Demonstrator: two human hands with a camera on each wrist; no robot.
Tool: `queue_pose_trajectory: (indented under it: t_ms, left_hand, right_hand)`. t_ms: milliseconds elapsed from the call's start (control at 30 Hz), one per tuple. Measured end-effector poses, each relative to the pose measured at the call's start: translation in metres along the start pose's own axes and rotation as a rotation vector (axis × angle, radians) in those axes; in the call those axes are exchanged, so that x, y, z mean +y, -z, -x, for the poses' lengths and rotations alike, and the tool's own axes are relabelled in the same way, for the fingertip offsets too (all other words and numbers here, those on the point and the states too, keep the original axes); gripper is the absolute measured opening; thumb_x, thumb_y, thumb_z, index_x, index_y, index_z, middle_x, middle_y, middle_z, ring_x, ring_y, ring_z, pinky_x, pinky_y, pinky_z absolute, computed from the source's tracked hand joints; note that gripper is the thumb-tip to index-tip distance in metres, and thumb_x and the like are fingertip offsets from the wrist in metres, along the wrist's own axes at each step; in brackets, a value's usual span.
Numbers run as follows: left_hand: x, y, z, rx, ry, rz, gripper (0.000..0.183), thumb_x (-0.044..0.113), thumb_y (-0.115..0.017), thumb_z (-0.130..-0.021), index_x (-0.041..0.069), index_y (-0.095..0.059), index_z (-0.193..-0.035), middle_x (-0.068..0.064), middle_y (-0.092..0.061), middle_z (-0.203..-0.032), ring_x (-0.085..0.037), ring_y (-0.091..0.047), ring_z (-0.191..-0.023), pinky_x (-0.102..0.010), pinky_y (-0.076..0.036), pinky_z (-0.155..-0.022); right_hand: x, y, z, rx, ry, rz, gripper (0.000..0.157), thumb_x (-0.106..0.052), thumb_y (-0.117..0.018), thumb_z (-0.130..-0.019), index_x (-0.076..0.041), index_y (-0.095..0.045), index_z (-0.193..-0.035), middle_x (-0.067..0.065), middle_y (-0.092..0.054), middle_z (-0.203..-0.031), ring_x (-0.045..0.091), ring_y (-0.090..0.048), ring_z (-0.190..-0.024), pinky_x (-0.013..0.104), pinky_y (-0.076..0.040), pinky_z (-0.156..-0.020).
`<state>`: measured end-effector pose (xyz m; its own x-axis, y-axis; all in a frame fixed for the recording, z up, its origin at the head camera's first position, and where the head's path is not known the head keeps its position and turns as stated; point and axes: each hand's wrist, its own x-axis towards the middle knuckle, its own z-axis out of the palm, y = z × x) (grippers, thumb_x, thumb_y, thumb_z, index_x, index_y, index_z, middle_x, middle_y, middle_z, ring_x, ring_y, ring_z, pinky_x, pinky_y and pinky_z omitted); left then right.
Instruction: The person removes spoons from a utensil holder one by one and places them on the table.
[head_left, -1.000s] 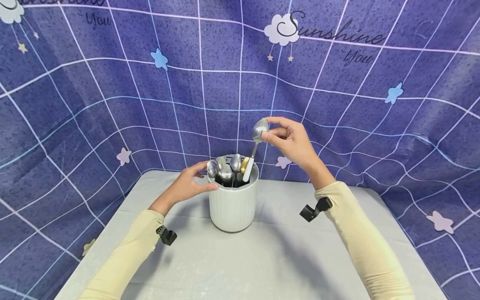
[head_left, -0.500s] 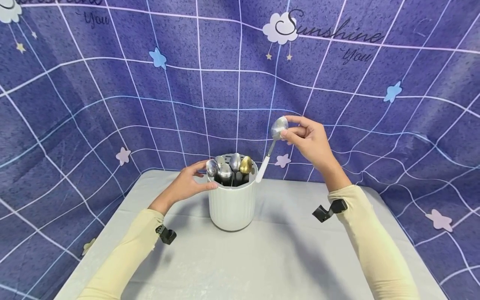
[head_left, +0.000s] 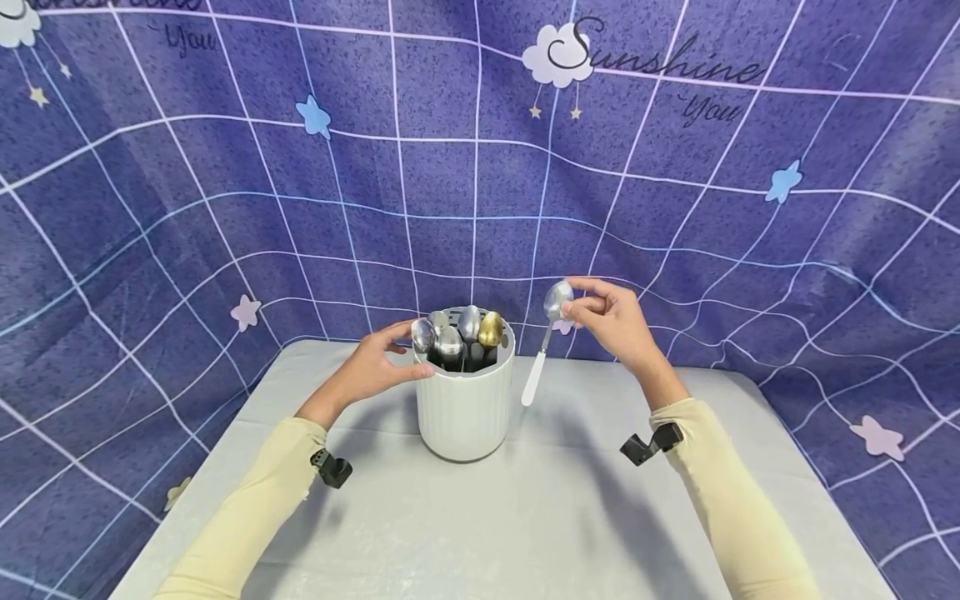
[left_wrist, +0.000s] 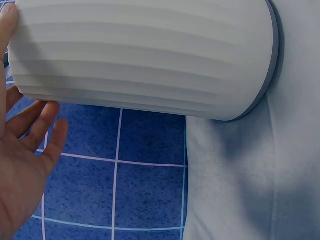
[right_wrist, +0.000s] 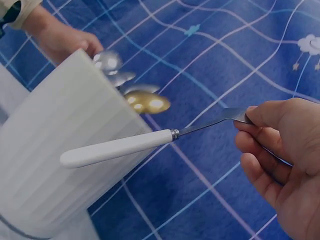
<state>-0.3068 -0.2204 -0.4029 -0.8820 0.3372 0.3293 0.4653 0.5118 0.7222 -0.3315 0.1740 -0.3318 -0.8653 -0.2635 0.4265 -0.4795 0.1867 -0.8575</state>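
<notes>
A white ribbed utensil holder (head_left: 465, 417) stands upright on the table, several silver spoons (head_left: 451, 343) and a gold spoon (head_left: 491, 329) rising from it bowl-up. My left hand (head_left: 372, 367) touches its left side at the rim, thumb along the front and fingers reaching behind; in the left wrist view those fingers (left_wrist: 42, 125) look relaxed against the wall. To the right of the holder, my right hand (head_left: 615, 325) pinches a white-handled spoon (head_left: 534, 379) by its silver bowl. Its handle (right_wrist: 120, 148) hangs downward, overlapping the holder in the right wrist view.
A pale grey cloth covers the table (head_left: 450, 533). Behind and at both sides hangs a purple-blue curtain (head_left: 360, 242) with a grid, stars and clouds. Each sleeve carries a black wrist mount (head_left: 332, 468).
The white-handled spoon has come out over the holder's right rim in my right hand, then lowered beside it. My left hand has stayed at the rim.
</notes>
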Motion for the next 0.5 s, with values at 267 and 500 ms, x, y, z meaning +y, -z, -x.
queue_pose_trajectory:
  t_ms: [267, 500]
  left_hand:
    - [0.003, 0.000, 0.000, -0.005, 0.001, 0.006, 0.085, 0.037, -0.087, -0.083, 0.012, -0.047, -0.153, -0.010, -0.057, -0.147, -0.032, -0.060, -0.122, -0.048, -0.052, -0.103]
    - [0.005, 0.001, 0.001, -0.004, 0.006, 0.011, 0.083, 0.037, -0.086, -0.083, 0.010, -0.048, -0.152, -0.012, -0.057, -0.147, -0.036, -0.061, -0.119, -0.049, -0.053, -0.101]
  right_hand:
    - [0.024, -0.007, 0.010, -0.021, -0.071, -0.012, 0.043, -0.006, -0.072, -0.094, 0.002, -0.062, -0.135, 0.004, -0.078, -0.086, 0.011, -0.071, -0.076, 0.024, -0.061, -0.071]
    - [0.039, -0.017, 0.015, -0.051, -0.102, -0.070, 0.043, 0.000, -0.071, -0.093, 0.006, -0.062, -0.134, 0.005, -0.078, -0.086, 0.012, -0.071, -0.075, 0.025, -0.061, -0.068]
